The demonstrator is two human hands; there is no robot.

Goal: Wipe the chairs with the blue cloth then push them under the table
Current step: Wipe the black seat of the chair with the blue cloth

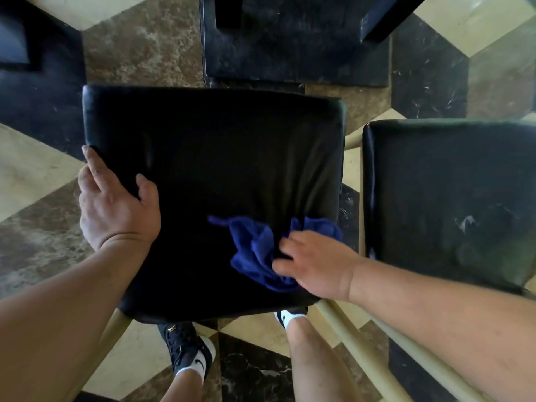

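Observation:
A chair with a black padded seat (220,158) and pale gold legs stands right below me. A crumpled blue cloth (255,250) lies on the near right part of that seat. My right hand (316,265) presses on the cloth's right side, fingers closed over it. My left hand (116,207) grips the seat's left edge, thumb on top and fingers down the side. A second black-seated chair (446,198) stands to the right, with pale dusty marks on its seat.
The dark table base (295,53) with two black legs sits on the floor just beyond the chairs. The floor is patterned in cream, brown and black marble. My shoes (188,349) stand behind the near chair, by its pale gold legs.

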